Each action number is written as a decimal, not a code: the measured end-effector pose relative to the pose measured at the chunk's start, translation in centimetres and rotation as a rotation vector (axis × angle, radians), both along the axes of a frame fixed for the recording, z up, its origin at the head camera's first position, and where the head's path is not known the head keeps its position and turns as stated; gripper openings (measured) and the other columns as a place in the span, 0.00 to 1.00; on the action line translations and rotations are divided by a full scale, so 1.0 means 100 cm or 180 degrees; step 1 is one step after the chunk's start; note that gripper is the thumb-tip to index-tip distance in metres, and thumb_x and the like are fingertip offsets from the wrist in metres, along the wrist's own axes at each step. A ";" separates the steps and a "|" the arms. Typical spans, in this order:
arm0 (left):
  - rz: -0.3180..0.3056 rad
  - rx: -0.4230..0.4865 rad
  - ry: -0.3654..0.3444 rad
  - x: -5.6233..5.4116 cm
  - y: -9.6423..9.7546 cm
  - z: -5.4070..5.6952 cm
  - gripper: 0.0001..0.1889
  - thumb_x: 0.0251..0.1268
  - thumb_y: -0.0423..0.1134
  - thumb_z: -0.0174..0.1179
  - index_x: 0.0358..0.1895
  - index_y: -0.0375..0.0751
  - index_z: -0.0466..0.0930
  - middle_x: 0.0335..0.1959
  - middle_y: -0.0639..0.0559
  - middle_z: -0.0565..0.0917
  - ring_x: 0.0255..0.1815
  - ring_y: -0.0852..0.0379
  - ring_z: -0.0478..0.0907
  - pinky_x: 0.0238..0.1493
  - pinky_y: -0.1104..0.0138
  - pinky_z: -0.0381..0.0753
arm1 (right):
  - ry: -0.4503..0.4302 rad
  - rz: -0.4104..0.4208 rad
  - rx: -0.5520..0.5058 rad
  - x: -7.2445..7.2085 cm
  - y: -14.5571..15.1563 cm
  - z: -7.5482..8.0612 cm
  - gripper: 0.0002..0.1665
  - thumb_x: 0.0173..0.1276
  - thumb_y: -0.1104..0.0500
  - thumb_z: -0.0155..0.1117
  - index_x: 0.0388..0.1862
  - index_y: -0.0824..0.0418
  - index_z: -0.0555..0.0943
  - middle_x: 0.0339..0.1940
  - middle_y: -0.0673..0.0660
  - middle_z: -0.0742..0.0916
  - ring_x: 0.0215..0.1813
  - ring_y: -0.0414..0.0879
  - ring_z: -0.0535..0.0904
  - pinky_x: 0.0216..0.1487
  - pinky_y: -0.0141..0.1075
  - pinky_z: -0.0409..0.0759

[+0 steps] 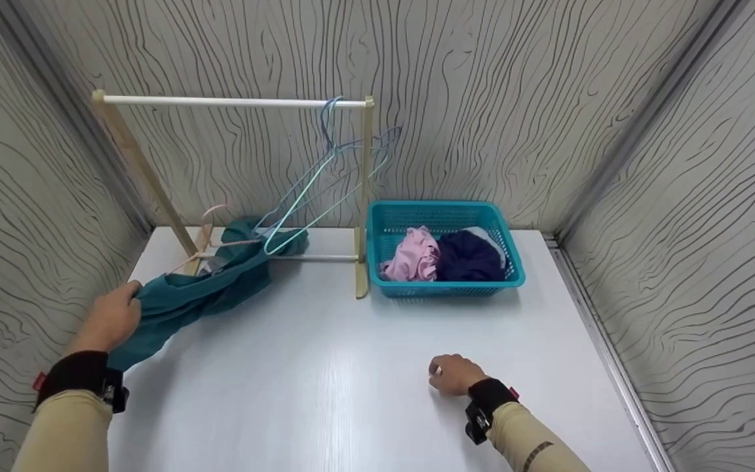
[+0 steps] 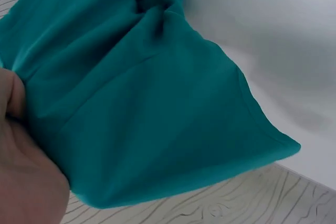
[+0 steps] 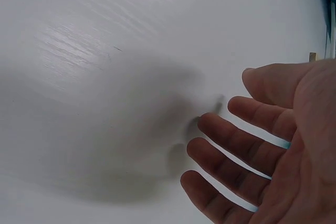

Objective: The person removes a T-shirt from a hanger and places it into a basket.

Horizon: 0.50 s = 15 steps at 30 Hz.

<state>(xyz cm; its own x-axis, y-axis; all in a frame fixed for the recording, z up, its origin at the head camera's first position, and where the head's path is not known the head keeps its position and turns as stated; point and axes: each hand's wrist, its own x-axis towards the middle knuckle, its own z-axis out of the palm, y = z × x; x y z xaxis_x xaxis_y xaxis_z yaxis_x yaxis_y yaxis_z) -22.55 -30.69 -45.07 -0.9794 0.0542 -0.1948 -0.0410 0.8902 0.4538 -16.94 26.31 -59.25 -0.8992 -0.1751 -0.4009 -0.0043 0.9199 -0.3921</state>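
Observation:
My left hand (image 1: 110, 316) grips the edge of a teal garment (image 1: 184, 298) at the left of the table. In the left wrist view the teal cloth (image 2: 142, 103) spreads out from the hand in folds, and the fingertips are mostly hidden. A pink hanger (image 1: 215, 244) lies by the garment's far end, beside the foot of a rack; how far it goes into the cloth I cannot tell. Over the table at the right, my right hand (image 1: 455, 375) holds nothing. Its fingers are apart and loosely bent in the right wrist view.
A rack with a white rail (image 1: 220, 101) and wooden posts stands at the back left. Blue and mint-green hangers (image 1: 299, 196) hang at the rail's right end. Right of it, a teal basket (image 1: 446, 288) contains a pink cloth (image 1: 415, 255), a navy cloth (image 1: 469, 257) and something white.

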 end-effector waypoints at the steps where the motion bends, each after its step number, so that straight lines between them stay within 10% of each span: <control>1: 0.0002 -0.0041 -0.0041 0.001 -0.001 -0.001 0.24 0.72 0.32 0.31 0.66 0.20 0.58 0.62 0.17 0.64 0.62 0.23 0.63 0.61 0.34 0.62 | 0.0010 0.0003 0.0008 0.000 0.000 -0.001 0.10 0.64 0.58 0.62 0.42 0.58 0.83 0.43 0.57 0.85 0.44 0.53 0.78 0.48 0.52 0.75; 15: -0.0250 -0.0087 -0.0316 0.002 0.008 0.006 0.25 0.70 0.32 0.36 0.66 0.22 0.63 0.63 0.23 0.69 0.52 0.33 0.69 0.60 0.34 0.65 | 0.0065 0.0042 -0.0060 -0.003 -0.001 0.008 0.11 0.63 0.58 0.63 0.44 0.60 0.82 0.39 0.56 0.85 0.40 0.50 0.78 0.44 0.50 0.76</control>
<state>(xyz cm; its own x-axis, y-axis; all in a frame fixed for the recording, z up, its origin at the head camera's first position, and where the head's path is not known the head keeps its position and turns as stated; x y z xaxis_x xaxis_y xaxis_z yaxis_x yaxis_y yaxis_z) -22.37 -29.94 -44.43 -0.9481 0.1234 -0.2931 -0.0142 0.9044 0.4264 -17.27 26.18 -58.48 -0.9047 -0.1944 -0.3790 -0.0247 0.9122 -0.4090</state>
